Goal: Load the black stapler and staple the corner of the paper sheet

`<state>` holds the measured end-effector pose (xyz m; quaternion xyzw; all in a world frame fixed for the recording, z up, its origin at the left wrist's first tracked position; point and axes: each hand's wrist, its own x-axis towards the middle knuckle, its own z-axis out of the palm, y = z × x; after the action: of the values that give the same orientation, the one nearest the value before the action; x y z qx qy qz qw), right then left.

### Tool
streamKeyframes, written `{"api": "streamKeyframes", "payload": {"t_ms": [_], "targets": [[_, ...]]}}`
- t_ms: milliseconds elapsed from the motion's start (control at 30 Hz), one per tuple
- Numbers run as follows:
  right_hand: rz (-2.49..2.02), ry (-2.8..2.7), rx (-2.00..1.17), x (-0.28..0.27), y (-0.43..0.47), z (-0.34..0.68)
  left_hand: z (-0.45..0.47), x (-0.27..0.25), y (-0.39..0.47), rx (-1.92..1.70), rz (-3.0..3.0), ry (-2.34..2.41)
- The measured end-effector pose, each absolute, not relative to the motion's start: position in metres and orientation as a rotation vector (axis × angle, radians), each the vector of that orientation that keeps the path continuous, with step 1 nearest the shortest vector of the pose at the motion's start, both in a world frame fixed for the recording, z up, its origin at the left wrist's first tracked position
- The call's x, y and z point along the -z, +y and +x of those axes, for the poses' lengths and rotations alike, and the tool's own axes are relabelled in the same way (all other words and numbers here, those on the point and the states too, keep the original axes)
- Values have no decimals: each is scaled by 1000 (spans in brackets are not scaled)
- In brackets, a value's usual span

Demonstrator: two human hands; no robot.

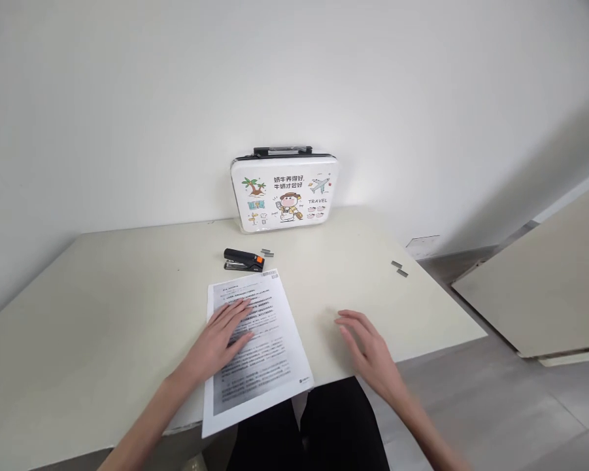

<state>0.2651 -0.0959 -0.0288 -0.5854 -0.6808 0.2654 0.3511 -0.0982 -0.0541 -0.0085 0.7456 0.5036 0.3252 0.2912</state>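
Printed paper (269,366) lies on the white table, its lower edge jutting over the front. My left hand (220,340) rests flat on the page, fingers stretched toward the upper right. To the right of the sheet, my right hand (367,350) hovers near the table's front edge, fingers and thumb apart with nothing between them. Just beyond the paper's top edge is a black stapler (244,260) with an orange patch. Small strips of staples (267,252) lie beside it.
A white case (287,193) with cartoon prints and a black handle stands against the wall at the back of the table (102,314). More staple strips (399,268) lie toward the right edge. Beyond that edge is a pale panel (534,294) above the grey floor.
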Motion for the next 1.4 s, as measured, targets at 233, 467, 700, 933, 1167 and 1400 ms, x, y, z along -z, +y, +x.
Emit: {"api": "streamKeyframes", "payload": {"t_ms": [233,467,700,933,1167,1400], "targets": [[-1540,-1662,-804,41,-50,278,-144,-2,-67,-968,1818,1463],[-1582,-1609,-816,44,-55,277,-153,-4,-74,-1057,1640,1512],[-1595,-1585,-830,44,-56,277,-150,0,-75,-1234,1466,1631],[-1576,-1567,-852,40,-58,276,-154,3,-73,-1273,1413,1730],[-1561,-1570,-844,42,-57,278,-144,-3,-74,-1318,1248,1734],[-1541,-1580,-863,42,-58,279,-116,-29,-30,-1315,1542,1579]]}}
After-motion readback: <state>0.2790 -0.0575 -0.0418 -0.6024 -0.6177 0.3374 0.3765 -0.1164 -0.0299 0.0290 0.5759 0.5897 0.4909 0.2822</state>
